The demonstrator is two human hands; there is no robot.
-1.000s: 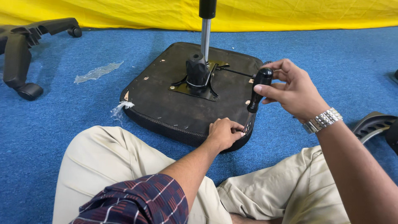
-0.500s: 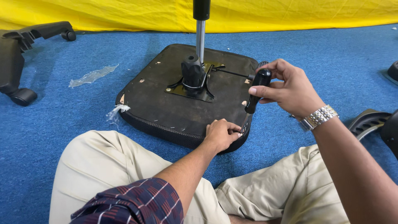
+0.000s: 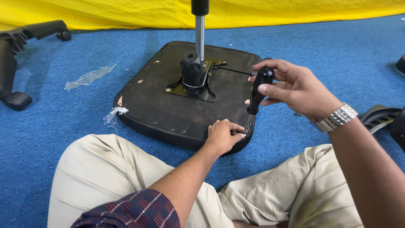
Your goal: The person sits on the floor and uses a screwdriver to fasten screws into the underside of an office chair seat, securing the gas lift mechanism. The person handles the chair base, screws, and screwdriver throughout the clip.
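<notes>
Blue carpet, right hand (image 3: pixel 299 90) gripping screwdriver (image 3: pixel 257 95), left hand (image 3: pixel 223 136) steadying tip

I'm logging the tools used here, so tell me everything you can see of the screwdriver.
The screwdriver has a black, glossy, plastic-looking handle, rounded at the top and narrowing towards a short metal shaft. It stands nearly upright, top tilted slightly right, over the near right corner of the upturned black seat base. The right hand grips the handle, thumb across its front. The left hand pinches around the shaft's lower end at the seat's edge, hiding the tip.
</notes>
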